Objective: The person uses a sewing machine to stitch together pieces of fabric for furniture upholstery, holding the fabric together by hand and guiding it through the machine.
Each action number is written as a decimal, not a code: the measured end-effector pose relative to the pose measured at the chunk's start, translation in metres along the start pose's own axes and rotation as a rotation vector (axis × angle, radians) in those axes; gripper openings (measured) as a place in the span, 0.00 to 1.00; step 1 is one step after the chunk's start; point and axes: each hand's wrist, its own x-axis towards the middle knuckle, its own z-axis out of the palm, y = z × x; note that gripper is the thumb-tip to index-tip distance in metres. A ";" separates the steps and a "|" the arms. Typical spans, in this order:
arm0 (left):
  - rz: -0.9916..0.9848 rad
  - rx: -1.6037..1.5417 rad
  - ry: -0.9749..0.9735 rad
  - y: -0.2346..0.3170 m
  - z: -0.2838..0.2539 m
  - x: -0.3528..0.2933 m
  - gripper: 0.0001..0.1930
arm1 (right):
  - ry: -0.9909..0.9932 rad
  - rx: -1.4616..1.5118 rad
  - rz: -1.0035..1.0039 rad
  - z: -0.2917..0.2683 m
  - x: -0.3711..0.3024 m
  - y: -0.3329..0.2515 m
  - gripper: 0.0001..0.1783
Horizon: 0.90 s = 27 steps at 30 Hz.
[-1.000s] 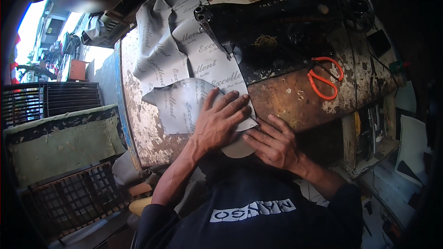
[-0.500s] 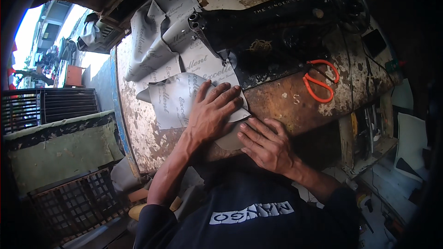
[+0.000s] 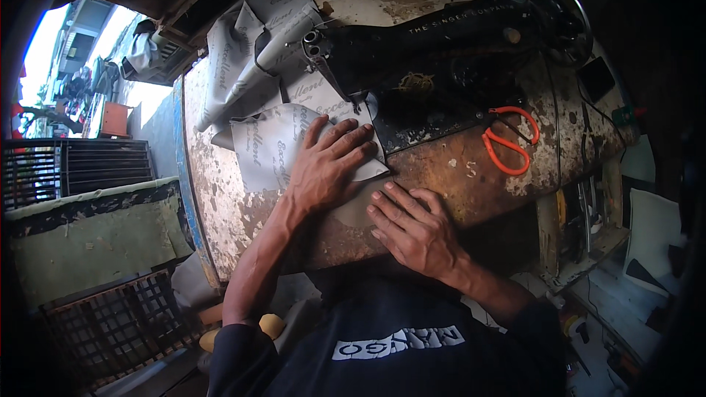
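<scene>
Standing right by this beat-up sewing table [image 3: 235, 228], and the paint's flaking off it all over. The left hand [image 3: 329, 162] is laid flat on the grey printed sheet [image 3: 261, 151], fingers stretched out and just slightly fanned, tips pointing toward the presser foot [image 3: 357, 101]. It's not pinching anything, palm's just down. The right hand [image 3: 415, 231] is flat-ish too, fingers long and fairly close together, fingertips on a plain taupe piece [image 3: 349, 215] that pokes out past the sheet's near edge. Can't tell if those two layers are joined.

The sheet itself runs from under the left palm up to the needle end of the black sewing machine [image 3: 434, 66], with the rest of it rumpled in folds on the table's left side. Can't make out whether the foot is actually clamped down on it.

Orange-handled scissors [image 3: 509, 141] lie to the right, next to the machine bed, well apart from both hands. Big handwheel [image 3: 588, 26] at the machine's far right end.
</scene>
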 end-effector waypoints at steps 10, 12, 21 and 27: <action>0.011 -0.041 0.060 -0.019 -0.003 0.010 0.33 | -0.010 -0.026 0.029 0.004 0.015 0.001 0.20; 0.005 -0.021 0.064 -0.023 -0.003 0.012 0.31 | -0.010 -0.037 0.034 0.005 0.019 0.001 0.21; 0.135 -0.007 0.022 -0.030 -0.011 0.012 0.33 | -0.027 -0.077 0.024 0.013 0.028 0.006 0.24; 0.149 0.082 -0.044 -0.024 -0.020 0.013 0.30 | -0.022 -0.066 0.051 0.015 0.032 0.005 0.24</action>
